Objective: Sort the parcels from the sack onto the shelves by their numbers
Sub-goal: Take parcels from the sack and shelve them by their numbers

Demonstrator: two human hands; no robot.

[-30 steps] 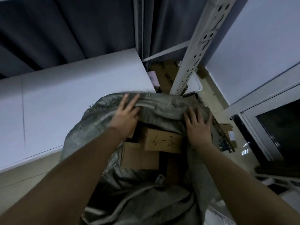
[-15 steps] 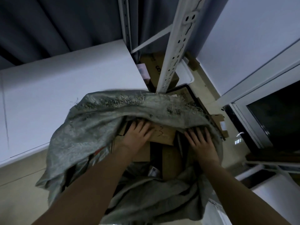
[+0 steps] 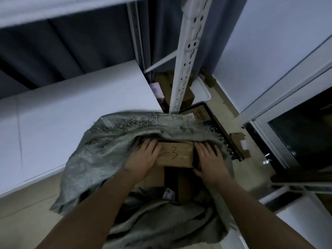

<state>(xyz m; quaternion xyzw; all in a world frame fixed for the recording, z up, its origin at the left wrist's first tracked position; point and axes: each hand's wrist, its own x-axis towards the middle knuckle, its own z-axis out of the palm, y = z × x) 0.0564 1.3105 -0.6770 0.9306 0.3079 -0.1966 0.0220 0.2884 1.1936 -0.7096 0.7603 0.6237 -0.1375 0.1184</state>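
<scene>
A grey woven sack [image 3: 107, 151] stands open on the floor below me. Inside its mouth lies a cardboard parcel [image 3: 177, 155] with a handwritten "-3" showing on top. My left hand [image 3: 143, 159] covers the parcel's left end and hides the first figure. My right hand [image 3: 209, 159] presses on its right end, so both hands clasp it between them. More cardboard parcels [image 3: 185, 187] lie deeper in the sack, partly hidden in shadow.
A white shelf board [image 3: 71, 119] runs along the left, with a perforated white upright [image 3: 186, 56] just behind the sack. Cardboard boxes [image 3: 186, 95] and a dark tray [image 3: 213, 126] sit on the floor behind. A glass door frame [image 3: 280, 108] stands at right.
Both hands left the sack's rim, went inside and closed on the two ends of the "6-3" parcel. The view has tilted down and closer.
</scene>
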